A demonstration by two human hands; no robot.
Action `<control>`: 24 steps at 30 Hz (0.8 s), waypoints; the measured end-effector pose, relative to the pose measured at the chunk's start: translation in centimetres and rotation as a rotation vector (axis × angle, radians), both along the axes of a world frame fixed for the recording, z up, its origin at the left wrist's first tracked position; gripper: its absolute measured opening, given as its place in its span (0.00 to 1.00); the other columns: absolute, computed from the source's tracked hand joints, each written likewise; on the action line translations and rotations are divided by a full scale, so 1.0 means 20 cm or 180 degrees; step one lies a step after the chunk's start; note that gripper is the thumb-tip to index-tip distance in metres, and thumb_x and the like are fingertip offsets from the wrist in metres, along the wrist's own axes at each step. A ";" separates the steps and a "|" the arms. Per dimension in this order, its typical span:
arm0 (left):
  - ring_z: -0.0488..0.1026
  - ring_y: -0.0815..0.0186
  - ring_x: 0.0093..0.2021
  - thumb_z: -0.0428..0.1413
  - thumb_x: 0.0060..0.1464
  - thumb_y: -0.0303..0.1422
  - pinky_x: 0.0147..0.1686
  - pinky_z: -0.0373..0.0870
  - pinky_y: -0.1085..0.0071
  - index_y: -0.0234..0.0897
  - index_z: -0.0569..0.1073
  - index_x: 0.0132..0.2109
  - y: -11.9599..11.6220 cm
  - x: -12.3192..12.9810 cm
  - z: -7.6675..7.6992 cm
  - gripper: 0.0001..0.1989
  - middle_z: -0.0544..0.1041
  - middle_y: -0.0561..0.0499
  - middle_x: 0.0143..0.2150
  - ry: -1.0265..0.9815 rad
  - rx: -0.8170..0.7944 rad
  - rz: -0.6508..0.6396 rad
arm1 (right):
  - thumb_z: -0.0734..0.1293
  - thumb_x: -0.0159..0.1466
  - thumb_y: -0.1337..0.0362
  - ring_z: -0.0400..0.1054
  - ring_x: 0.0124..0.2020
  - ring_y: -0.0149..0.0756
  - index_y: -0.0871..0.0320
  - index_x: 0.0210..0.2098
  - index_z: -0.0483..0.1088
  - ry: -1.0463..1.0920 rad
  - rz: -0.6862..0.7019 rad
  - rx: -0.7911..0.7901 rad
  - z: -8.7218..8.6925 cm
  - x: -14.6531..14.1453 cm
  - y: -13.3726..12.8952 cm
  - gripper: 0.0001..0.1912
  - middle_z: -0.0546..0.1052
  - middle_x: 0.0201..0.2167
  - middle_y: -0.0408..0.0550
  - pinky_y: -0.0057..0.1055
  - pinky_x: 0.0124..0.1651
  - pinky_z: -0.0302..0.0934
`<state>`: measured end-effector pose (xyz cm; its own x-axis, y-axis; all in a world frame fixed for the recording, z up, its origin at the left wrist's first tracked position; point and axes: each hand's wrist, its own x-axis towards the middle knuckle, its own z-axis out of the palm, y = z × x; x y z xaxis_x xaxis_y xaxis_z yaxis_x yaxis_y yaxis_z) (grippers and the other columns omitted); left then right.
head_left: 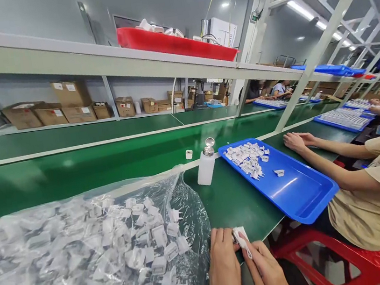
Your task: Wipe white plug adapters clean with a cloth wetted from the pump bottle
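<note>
At the near edge of the green bench my left hand (224, 265) is closed, its fingers curled around a small piece that is mostly hidden. Close beside it, my right hand (268, 268) pinches a folded white cloth (242, 239) and presses it against that piece. To the left lies a large clear plastic bag (194, 208), spread open over a heap of white charger plugs (159, 236). A white pump bottle (206, 166) with a metal cap stands upright beyond my hands. Behind it, one single white charger (189, 154) rests by the bench's pale strip.
A blue tray (296, 193) at the right holds a pile of small white plugs and one apart. Next to it sits a co-worker (370, 192) with both hands on the bench. A red stool (333, 254) stands below. Overhead, a shelf carries a red tray (176, 45).
</note>
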<state>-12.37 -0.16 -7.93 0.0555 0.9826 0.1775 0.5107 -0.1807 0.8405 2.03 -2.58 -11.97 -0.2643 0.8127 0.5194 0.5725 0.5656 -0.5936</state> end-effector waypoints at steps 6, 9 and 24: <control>0.71 0.57 0.44 0.44 0.55 0.13 0.40 0.76 0.65 0.37 0.74 0.40 0.01 -0.01 -0.03 0.19 0.75 0.46 0.40 -0.0131 0.0115 -0.0021 | 0.57 0.73 0.69 0.70 0.36 0.32 0.46 0.71 0.56 -0.0026 -0.0057 0.0018 -0.01 0.01 0.03 0.29 0.70 0.36 0.45 0.25 0.44 0.69; 0.71 0.55 0.44 0.44 0.55 0.13 0.42 0.76 0.61 0.35 0.75 0.41 0.02 -0.01 -0.04 0.20 0.76 0.44 0.40 0.0151 0.0075 -0.0126 | 0.56 0.74 0.66 0.70 0.36 0.31 0.47 0.68 0.62 -0.0096 -0.0046 -0.0404 0.11 -0.01 0.09 0.24 0.70 0.36 0.44 0.25 0.43 0.68; 0.71 0.52 0.43 0.44 0.55 0.17 0.43 0.72 0.58 0.39 0.71 0.34 0.03 -0.02 0.00 0.16 0.78 0.43 0.38 0.0221 -0.0043 -0.0067 | 0.60 0.72 0.62 0.70 0.31 0.35 0.50 0.61 0.73 0.0779 -0.0475 -0.0090 -0.12 -0.06 -0.01 0.20 0.72 0.30 0.47 0.28 0.39 0.68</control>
<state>-12.76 0.51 -7.87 0.0879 0.9833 0.1592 0.5640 -0.1809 0.8057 0.91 -2.86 -14.37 -0.0101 0.8482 0.5296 0.4859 0.4671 -0.7387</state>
